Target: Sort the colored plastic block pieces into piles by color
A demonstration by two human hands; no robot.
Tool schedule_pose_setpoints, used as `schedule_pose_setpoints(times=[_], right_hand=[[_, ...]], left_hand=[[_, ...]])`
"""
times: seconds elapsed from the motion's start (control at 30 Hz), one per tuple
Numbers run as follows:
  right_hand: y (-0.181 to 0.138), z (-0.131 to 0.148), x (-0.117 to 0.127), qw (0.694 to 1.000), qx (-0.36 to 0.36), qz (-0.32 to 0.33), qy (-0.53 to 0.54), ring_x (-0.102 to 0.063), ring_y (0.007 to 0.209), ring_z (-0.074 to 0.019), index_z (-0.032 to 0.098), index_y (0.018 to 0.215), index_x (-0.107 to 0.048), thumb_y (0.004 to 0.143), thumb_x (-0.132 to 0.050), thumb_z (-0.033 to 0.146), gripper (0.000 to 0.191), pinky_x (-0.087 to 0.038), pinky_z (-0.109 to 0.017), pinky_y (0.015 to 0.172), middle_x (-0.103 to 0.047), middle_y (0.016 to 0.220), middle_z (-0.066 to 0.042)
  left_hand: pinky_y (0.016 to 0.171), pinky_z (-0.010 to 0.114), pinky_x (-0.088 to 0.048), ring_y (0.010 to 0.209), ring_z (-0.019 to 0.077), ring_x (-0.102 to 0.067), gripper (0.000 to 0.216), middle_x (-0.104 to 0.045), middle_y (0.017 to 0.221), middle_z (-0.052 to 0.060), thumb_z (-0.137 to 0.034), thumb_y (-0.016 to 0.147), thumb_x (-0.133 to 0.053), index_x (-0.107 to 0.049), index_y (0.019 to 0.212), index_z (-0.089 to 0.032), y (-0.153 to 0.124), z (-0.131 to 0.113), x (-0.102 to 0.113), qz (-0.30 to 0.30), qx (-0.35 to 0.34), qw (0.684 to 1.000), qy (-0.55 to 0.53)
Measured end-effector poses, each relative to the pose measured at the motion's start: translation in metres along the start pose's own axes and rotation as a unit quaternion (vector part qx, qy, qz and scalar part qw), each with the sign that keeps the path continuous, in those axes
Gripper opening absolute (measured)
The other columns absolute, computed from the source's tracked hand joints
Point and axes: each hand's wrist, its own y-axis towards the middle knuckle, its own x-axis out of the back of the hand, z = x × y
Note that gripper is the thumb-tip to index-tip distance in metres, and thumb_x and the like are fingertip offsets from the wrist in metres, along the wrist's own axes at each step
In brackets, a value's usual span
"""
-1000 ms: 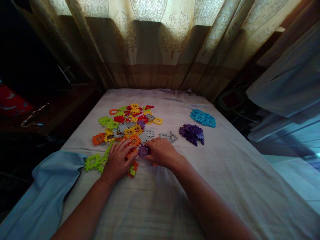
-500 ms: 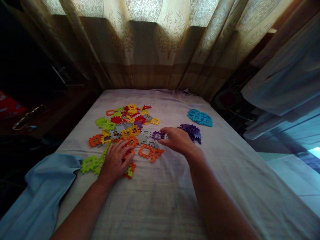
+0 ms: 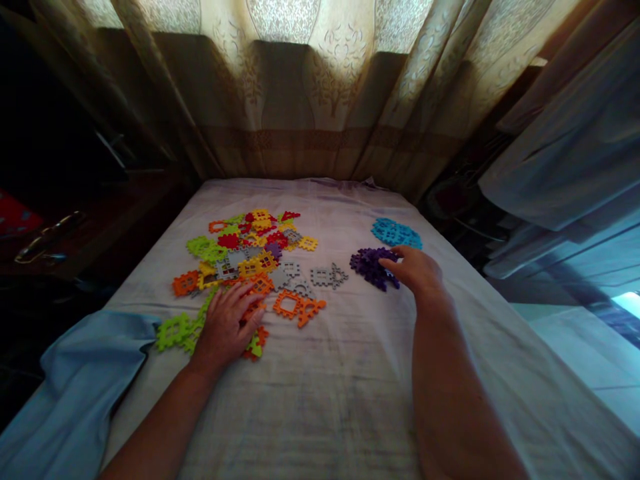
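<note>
Two bare hands work over a pale sheet [image 3: 350, 373] spread on a bed. The right hand [image 3: 417, 270] reaches out to the purple pile [image 3: 369, 265] of plastic puzzle tiles, its fingers lying on the pile's right edge; whether the fingertips pinch a tile there or only rest on the heap cannot be told. Just beyond that hand, a little farther from the person, lies a separate blue pile [image 3: 395, 233], close to the purple one. The left hand [image 3: 225, 327] lies flat, palm down, fingers spread, on the near edge of the mixed pile [image 3: 245, 253] of green, orange, yellow, red and grey tiles. Orange tiles [image 3: 297, 307] sit just beside its fingertips, and green tiles [image 3: 173, 331] lie at its left. A grey tile [image 3: 327, 275] rests alone between the mixed pile and the purple pile. A blue cloth [image 3: 80, 387] is bunched at the left edge of the bed, and patterned curtains [image 3: 300, 87] hang behind.
</note>
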Motion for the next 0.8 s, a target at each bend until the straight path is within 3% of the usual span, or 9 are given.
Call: schedule_pose_setpoints(times=[0.1, 0.2, 0.33, 0.5, 0.6, 0.8], right_hand=[[-0.004, 0.008, 0.004, 0.999, 0.025, -0.035, 0.004, -0.064, 0.112, -0.0313, 0.022, 0.124, -0.069, 0.087, -0.059, 0.048, 0.047, -0.05, -0.042, 0.09, -0.07, 0.123, -0.013], [-0.013, 0.031, 0.003, 0.99, 0.11, -0.085, 0.03, -0.061, 0.116, -0.0292, 0.02, 0.122, -0.07, 0.091, -0.054, 0.04, 0.04, -0.047, -0.042, 0.098, -0.068, 0.126, -0.012], [-0.03, 0.087, -0.012, 0.965, 0.257, -0.018, 0.052, -0.06, 0.117, -0.0258, 0.021, 0.124, -0.068, 0.092, -0.054, 0.033, 0.037, -0.045, -0.039, 0.102, -0.068, 0.126, -0.011], [-0.034, 0.161, -0.039, 0.91, 0.412, 0.033, 0.035, -0.05, 0.129, -0.0246, 0.024, 0.138, -0.057, 0.091, -0.053, 0.02, 0.047, -0.039, -0.04, 0.109, -0.056, 0.145, -0.009], [-0.026, 0.187, -0.049, 0.89, 0.455, 0.039, -0.001, -0.042, 0.136, -0.0255, 0.027, 0.14, -0.055, 0.093, -0.048, 0.018, 0.049, -0.037, -0.044, 0.109, -0.048, 0.152, -0.008], [-0.017, 0.205, -0.053, 0.878, 0.472, 0.069, -0.045, -0.047, 0.13, -0.0254, 0.028, 0.137, -0.058, 0.095, -0.045, 0.021, 0.044, -0.038, -0.043, 0.105, -0.059, 0.14, -0.008]], left_hand=[[0.116, 0.061, -0.031, 0.133, 0.0303, -0.052, 0.037, -0.063, 0.138, 0.01, -0.047, 0.095, -0.046, -0.069, 0.117, -0.027, 0.0, -0.001, 0.0, 0.002, 0.002, 1.0, -0.004], [0.116, 0.061, -0.031, 0.133, 0.0302, -0.052, 0.036, -0.063, 0.137, 0.009, -0.047, 0.095, -0.047, -0.069, 0.116, -0.027, 0.0, -0.001, 0.0, -0.004, 0.001, 1.0, -0.01], [0.116, 0.061, -0.031, 0.133, 0.0298, -0.053, 0.034, -0.063, 0.137, 0.009, -0.045, 0.094, -0.049, -0.069, 0.113, -0.026, 0.0, -0.003, 0.001, -0.007, 0.004, 1.0, -0.016], [0.117, 0.061, -0.031, 0.133, 0.0298, -0.052, 0.031, -0.063, 0.137, 0.01, -0.041, 0.094, -0.05, -0.069, 0.112, -0.025, 0.0, -0.006, 0.002, -0.004, 0.009, 1.0, -0.02], [0.117, 0.06, -0.031, 0.132, 0.0289, -0.053, 0.028, -0.063, 0.138, 0.009, -0.039, 0.093, -0.052, -0.069, 0.11, -0.026, -0.001, -0.007, 0.002, -0.011, 0.011, 1.0, -0.024], [0.118, 0.059, -0.03, 0.133, 0.028, -0.052, 0.026, -0.062, 0.138, 0.009, -0.037, 0.093, -0.052, -0.068, 0.109, -0.026, -0.001, -0.009, 0.003, -0.014, 0.016, 1.0, -0.021]])
